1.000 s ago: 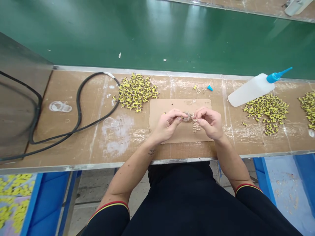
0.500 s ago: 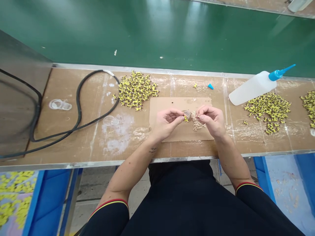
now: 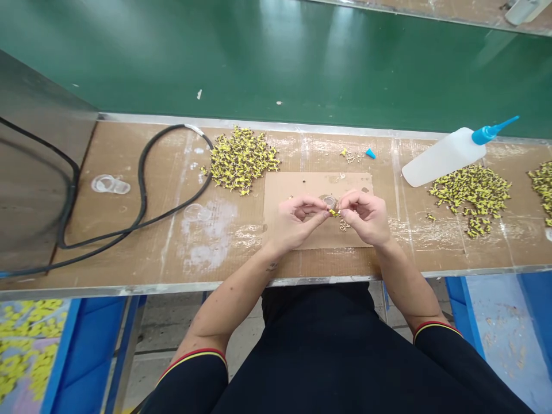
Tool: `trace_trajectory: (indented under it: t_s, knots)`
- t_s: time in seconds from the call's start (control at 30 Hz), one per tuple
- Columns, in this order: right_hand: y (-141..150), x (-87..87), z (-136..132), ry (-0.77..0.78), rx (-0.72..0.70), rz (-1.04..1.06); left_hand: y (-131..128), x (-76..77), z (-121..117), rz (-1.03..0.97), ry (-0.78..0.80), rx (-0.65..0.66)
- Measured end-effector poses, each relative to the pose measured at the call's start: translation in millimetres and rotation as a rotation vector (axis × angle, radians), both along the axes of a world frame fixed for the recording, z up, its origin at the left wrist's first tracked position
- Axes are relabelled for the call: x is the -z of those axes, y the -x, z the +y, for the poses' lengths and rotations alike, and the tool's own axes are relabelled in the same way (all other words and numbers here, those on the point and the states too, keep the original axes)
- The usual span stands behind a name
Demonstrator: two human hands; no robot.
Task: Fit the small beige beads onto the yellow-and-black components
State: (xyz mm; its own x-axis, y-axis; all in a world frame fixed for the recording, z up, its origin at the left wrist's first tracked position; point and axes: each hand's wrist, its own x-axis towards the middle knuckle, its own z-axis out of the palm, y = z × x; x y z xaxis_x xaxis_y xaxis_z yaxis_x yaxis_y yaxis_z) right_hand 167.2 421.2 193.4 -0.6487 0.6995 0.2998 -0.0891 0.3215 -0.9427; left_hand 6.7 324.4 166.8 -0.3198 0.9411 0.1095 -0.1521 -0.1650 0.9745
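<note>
Above a flat piece of cardboard [image 3: 280,187], my left hand [image 3: 302,219] pinches a small yellow figure piece [image 3: 333,213] between thumb and fingertips. My right hand [image 3: 365,215] is closed in a pinch at the other side of the yellow piece; whatever tiny part lies in its fingertips is too small to make out. Just beyond the fingertips stands a small round clear dish [image 3: 330,201]. A pile of tiny cream-coloured parts [image 3: 344,225] lies on the cardboard, partly hidden by my right hand.
Heaps of small yellow-and-dark pieces lie at left [image 3: 244,160] and right [image 3: 472,192]. A white squeeze bottle [image 3: 446,156] with blue nozzle leans over the right heap. A blue cap [image 3: 370,153] sits behind the cardboard. A black cable [image 3: 141,184] loops at left.
My right hand has moved left from over the cream parts, and its fingertips now meet the yellow piece in my left hand. My left hand has shifted slightly right.
</note>
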Motion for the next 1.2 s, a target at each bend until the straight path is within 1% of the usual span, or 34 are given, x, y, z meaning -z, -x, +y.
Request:
trace_trajectory:
  t_s: [0.13, 0.27, 0.43, 0.67, 0.8, 0.93, 1.07, 1.13, 1.2]
  knots:
    - [2.5, 0.3, -2.7, -0.133, 0.010, -0.003, -3.3, -1.8, -1.6, 0.067, -0.061, -0.041]
    - [4.0, -0.3, -4.3, -0.188, 0.025, -0.025, -5.5, -2.0, -1.4, 0.122, -0.106, -0.077]
    - [4.4, 0.6, -5.5, -0.213, 0.045, -0.061, -6.0, -1.3, -1.4, 0.148, -0.141, -0.103]
    - [4.0, 0.5, -5.9, -0.225, 0.036, -0.049, -6.7, -2.2, -2.8, 0.181, -0.118, -0.127]
    - [4.8, 0.2, -7.2, -0.233, 0.052, -0.062, -8.0, -3.5, -3.7, 0.266, -0.135, -0.161]
    - [5.9, -0.7, -8.7, -0.262, 0.070, -0.069, -10.2, -2.4, -4.4, 0.387, -0.251, -0.220]
    - [6.3, -1.2, -9.6, -0.302, 0.071, -0.047, -12.0, -1.3, -4.4, 0.449, -0.382, -0.251]
    - [6.3, -0.9, -10.0, -0.320, 0.069, -0.032, -12.4, -1.0, -4.4, 0.474, -0.423, -0.259]
    - [6.2, -0.1, -10.4, -0.323, 0.070, -0.021, -12.5, -0.5, -4.5, 0.496, -0.431, -0.270]
